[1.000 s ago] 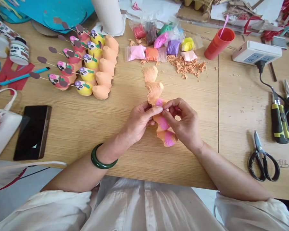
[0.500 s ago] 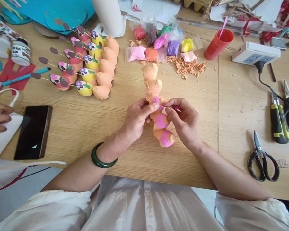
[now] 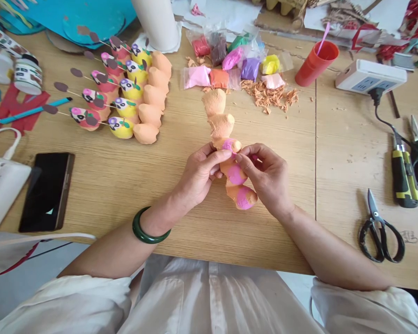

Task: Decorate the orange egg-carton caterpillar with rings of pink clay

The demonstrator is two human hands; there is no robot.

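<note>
Left hand point(image 3: 198, 175): closed around a strip of moulded egg-carton cups point(image 3: 223, 126), thumb laid across it. Right hand point(image 3: 267, 178): narrow pinch, fingertips point(image 3: 241, 150) pressed to the strip's pink-daubed middle cup point(image 3: 230, 145). Strip: peach-coloured, four cups visible, held between both hands over the wooden tabletop point(image 3: 181, 232), with two more pink patches point(image 3: 236, 175) on its lower cups. Left wrist: green jade bangle point(image 3: 151, 232). Left of the hands: rows of painted egg-cup birds point(image 3: 121, 93) in pink and yellow, with dark leaf-shaped pieces on thin sticks, beside a row of bare peach cups point(image 3: 149, 95). Beyond: clear bags of coloured modelling clay point(image 3: 230, 65) and a heap of peach shavings point(image 3: 268, 96). Right: red cup point(image 3: 315, 62) holding a pink stick, white power strip point(image 3: 371, 76), yellow-and-black handled tool point(image 3: 402, 176), black-handled scissors point(image 3: 379, 236). Far left: black smartphone point(image 3: 47, 191), white bag point(image 3: 2, 188), paint jar point(image 3: 28, 76).
</note>
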